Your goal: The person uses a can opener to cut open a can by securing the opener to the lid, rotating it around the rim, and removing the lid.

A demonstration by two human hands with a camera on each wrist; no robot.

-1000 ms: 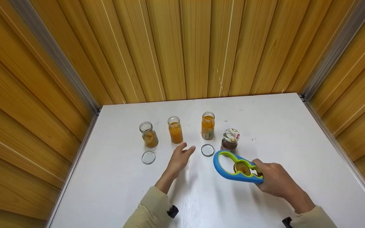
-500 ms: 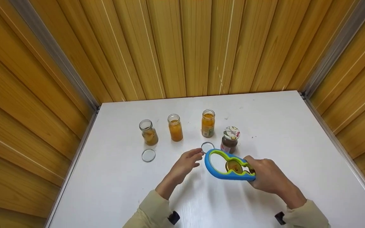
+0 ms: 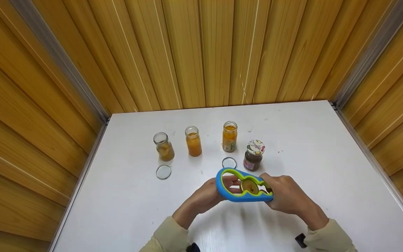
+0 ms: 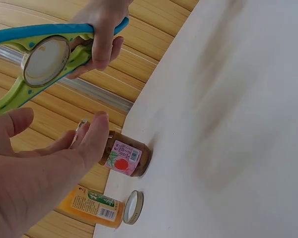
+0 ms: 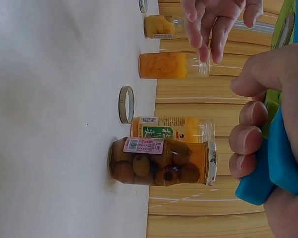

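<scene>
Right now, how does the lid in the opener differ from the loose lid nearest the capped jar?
The held lid sits raised in the opener; the loose lid lies flat on the table. From above, the held lid shows a gold face; the loose lid shows a pale inside. Both are round.

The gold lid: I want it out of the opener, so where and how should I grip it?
Probably pinch the gold lid by the rim facing the wide loop of the opener, coming from the left: that edge is exposed, while the green lining clasps the sides.
</scene>
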